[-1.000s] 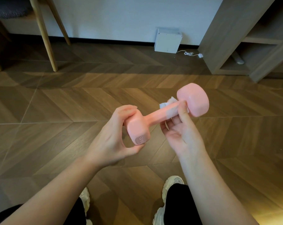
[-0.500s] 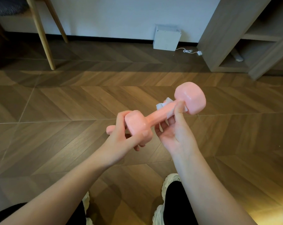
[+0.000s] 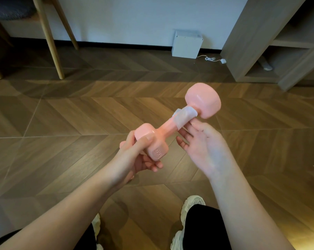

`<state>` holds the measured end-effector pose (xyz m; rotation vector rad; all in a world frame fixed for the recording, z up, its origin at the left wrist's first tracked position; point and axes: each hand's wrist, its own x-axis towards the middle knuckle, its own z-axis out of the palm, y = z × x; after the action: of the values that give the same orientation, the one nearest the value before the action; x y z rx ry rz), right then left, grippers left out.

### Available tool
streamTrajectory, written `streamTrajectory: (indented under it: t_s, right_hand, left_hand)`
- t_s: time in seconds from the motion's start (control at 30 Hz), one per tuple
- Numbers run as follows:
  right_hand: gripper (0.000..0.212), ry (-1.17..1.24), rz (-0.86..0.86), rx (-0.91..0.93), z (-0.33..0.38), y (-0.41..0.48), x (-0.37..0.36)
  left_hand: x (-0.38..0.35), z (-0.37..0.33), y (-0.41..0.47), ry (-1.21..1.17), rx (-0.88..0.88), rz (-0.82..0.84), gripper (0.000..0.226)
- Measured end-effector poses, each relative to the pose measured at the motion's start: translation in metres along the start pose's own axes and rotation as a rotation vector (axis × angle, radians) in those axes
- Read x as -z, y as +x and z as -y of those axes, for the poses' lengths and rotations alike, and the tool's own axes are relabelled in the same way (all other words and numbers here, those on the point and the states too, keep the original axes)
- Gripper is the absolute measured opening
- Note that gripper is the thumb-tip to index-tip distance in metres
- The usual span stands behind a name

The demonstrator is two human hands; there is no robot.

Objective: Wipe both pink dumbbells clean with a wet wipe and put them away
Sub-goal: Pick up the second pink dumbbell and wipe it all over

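A pink dumbbell (image 3: 167,126) hangs in the air in front of me, slanting from lower left to upper right. My left hand (image 3: 134,157) grips its near head, thumb across the top and fingers underneath. A white wet wipe (image 3: 184,116) lies draped over the handle close to the far head. My right hand (image 3: 204,147) is below the handle with the palm up and fingers spread; its fingertips touch the wipe's lower edge. The second dumbbell is not in view.
Wooden herringbone floor below. A wooden shelf unit (image 3: 271,42) stands at the upper right, a white box (image 3: 186,44) with a cable sits against the wall, and chair legs (image 3: 50,38) stand at the upper left. My shoes (image 3: 190,212) are at the bottom.
My right hand has let go of the handle and opened palm up, leaving the wipe draped on it. My left hand has shifted its hold on the near head, which has turned.
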<state>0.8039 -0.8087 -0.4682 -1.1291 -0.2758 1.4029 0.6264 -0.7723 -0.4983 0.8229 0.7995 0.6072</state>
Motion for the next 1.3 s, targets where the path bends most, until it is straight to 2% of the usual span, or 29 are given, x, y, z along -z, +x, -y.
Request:
streamTrajectory:
  t_s: [0.1, 0.27, 0.4, 0.47, 0.53, 0.63, 0.8, 0.97, 1.1, 1.2, 1.23, 1.3]
  right_hand:
    - [0.028, -0.031, -0.046, 0.027, -0.006, 0.004, -0.001]
    - [0.023, -0.075, -0.132, 0.030, -0.011, 0.008, -0.001]
    - [0.021, 0.020, -0.165, 0.075, -0.007, 0.008, 0.001]
    - [0.025, 0.137, -0.177, 0.098, -0.005, 0.007, 0.001]
    - [0.032, 0.186, -0.179, 0.096, -0.005, 0.007, 0.002]
    - [0.037, 0.101, -0.200, 0.077, -0.018, 0.005, -0.004]
    - [0.024, -0.044, -0.243, -0.010, -0.049, -0.006, -0.022]
    - [0.027, 0.179, -0.296, -0.016, -0.031, -0.001, -0.017]
    - [0.038, 0.388, -0.320, 0.014, -0.014, 0.005, -0.006]
    - [0.040, 0.432, -0.308, 0.014, -0.013, 0.005, -0.005]
    - [0.040, 0.436, -0.300, 0.025, -0.014, 0.005, -0.005]
    - [0.037, 0.408, -0.266, 0.062, -0.018, 0.004, -0.007]
  left_hand:
    - [0.003, -0.002, -0.003, -0.012, 0.020, 0.033, 0.082]
    - [0.003, 0.003, -0.005, 0.026, 0.013, 0.051, 0.054]
    - [0.001, 0.005, -0.003, 0.065, -0.011, 0.066, 0.060]
    - [0.002, 0.005, -0.002, 0.152, -0.065, 0.060, 0.071]
    - [0.003, 0.004, -0.001, 0.292, -0.153, 0.030, 0.070]
    - [0.003, 0.003, -0.003, 0.435, -0.258, -0.010, 0.063]
    - [0.008, -0.003, -0.001, 0.590, -0.346, -0.025, 0.062]
    - [0.015, -0.005, -0.002, 0.758, -0.466, -0.006, 0.074]
    - [0.021, -0.004, 0.001, 0.944, -0.694, 0.044, 0.080]
    - [0.021, -0.004, 0.003, 1.009, -0.821, 0.049, 0.078]
    - [0.021, -0.004, 0.003, 1.014, -0.819, 0.041, 0.077]
    - [0.019, -0.007, 0.002, 0.948, -0.709, -0.002, 0.077]
